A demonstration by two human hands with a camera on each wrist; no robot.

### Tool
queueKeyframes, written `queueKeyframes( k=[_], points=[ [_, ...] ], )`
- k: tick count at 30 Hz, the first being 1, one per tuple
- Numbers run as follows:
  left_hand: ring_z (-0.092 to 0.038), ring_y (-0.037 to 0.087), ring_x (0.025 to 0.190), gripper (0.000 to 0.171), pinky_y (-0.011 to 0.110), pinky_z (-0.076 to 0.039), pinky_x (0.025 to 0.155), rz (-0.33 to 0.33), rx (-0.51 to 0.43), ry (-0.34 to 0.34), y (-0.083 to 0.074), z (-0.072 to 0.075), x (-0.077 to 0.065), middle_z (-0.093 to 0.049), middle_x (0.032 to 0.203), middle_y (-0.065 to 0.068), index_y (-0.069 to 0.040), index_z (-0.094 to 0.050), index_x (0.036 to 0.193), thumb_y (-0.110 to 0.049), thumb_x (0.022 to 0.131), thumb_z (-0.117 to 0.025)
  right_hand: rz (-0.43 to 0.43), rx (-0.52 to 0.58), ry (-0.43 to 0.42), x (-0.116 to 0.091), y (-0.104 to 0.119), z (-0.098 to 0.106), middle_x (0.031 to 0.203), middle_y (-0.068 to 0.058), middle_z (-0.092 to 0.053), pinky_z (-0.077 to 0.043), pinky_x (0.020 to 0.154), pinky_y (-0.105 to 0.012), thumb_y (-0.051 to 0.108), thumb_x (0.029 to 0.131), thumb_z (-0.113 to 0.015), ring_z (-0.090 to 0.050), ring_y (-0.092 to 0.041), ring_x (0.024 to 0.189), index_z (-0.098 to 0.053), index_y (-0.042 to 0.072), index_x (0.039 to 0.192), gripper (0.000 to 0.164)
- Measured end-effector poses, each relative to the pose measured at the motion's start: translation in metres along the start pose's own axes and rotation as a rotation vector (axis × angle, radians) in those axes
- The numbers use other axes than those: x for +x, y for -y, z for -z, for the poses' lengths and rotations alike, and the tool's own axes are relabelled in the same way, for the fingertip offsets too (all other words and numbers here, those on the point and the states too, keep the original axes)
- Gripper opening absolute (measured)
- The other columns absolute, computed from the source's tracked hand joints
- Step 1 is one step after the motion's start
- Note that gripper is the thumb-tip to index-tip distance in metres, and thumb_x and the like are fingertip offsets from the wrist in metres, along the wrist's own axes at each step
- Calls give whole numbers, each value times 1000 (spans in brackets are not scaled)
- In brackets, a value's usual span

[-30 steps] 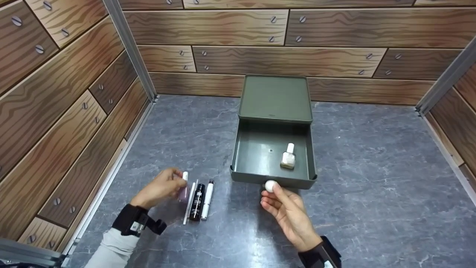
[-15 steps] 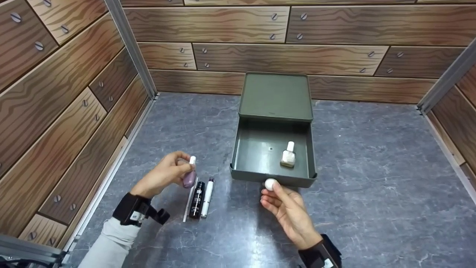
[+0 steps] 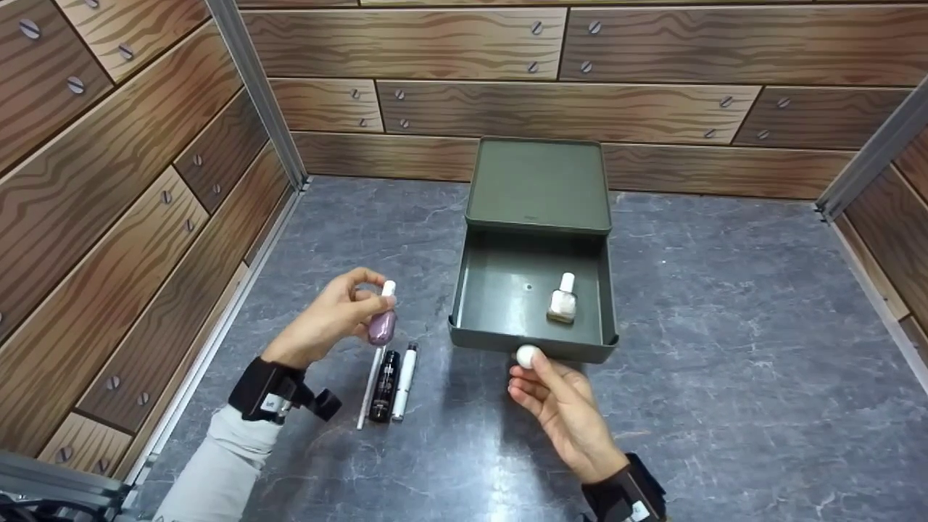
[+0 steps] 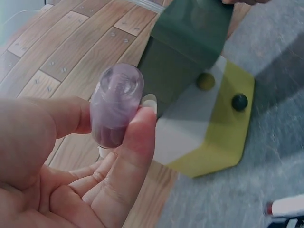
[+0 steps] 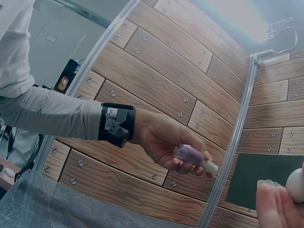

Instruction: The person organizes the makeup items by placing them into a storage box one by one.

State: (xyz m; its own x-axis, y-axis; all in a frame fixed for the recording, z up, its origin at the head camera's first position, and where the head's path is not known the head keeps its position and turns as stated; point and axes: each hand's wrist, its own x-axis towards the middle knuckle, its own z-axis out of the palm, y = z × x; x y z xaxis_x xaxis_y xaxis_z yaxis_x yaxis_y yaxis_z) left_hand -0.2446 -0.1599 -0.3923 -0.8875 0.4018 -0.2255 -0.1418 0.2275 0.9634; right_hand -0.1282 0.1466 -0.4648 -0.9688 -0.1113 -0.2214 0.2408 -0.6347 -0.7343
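My left hand pinches a purple nail polish bottle with a white cap between thumb and fingers, raised over the far ends of several slim cosmetic items. In the left wrist view, the base of this nail polish bottle faces the camera. My right hand holds the round white knob on the front of a pulled-out dark green drawer. Inside the drawer, toward its right side, lies a second nail polish bottle, pale with a white cap.
The green box stands near the wooden-patterned back wall. Left of the drawer, a thin white stick, a black tube and a white tube with a dark end lie side by side on the grey marbled surface.
My left hand has lifted the purple nail polish bottle off the surface and carried it forward and right. My right hand has stayed at the knob; the drawer is still out.
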Motion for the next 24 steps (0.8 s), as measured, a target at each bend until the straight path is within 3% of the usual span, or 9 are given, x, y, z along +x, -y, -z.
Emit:
queueKeyframes(
  k=[5, 12, 24],
  points=[
    [-65, 16, 67, 41, 38, -62, 66, -39, 6, 25, -13, 1, 1, -65, 92, 11, -10, -49, 131, -15, 93, -64, 2, 3, -12, 0, 0, -1, 85, -3, -73, -60, 77, -20, 18, 102, -53, -71, -10, 77, -66, 9, 96, 16],
    [-64, 16, 67, 38, 32, -60, 61, -89, 20, 52, -39, -2, 3, -66, 92, 12, -13, -53, 127, -23, 93, -67, 9, 2, -34, 0, 0, -2, 83, -3, -73, -60, 76, -21, 18, 101, -54, -71, -10, 76, -66, 9, 95, 16],
    [-66, 20, 65, 27, 36, -60, 60, -160, 29, 112, -62, -28, 22, -65, 86, 12, -12, -55, 120, -25, 97, -62, 8, 10, -34, 1, -2, -2, 83, -3, -73, -60, 75, -21, 18, 102, -52, -71, -10, 75, -66, 9, 95, 18]
  ],
)
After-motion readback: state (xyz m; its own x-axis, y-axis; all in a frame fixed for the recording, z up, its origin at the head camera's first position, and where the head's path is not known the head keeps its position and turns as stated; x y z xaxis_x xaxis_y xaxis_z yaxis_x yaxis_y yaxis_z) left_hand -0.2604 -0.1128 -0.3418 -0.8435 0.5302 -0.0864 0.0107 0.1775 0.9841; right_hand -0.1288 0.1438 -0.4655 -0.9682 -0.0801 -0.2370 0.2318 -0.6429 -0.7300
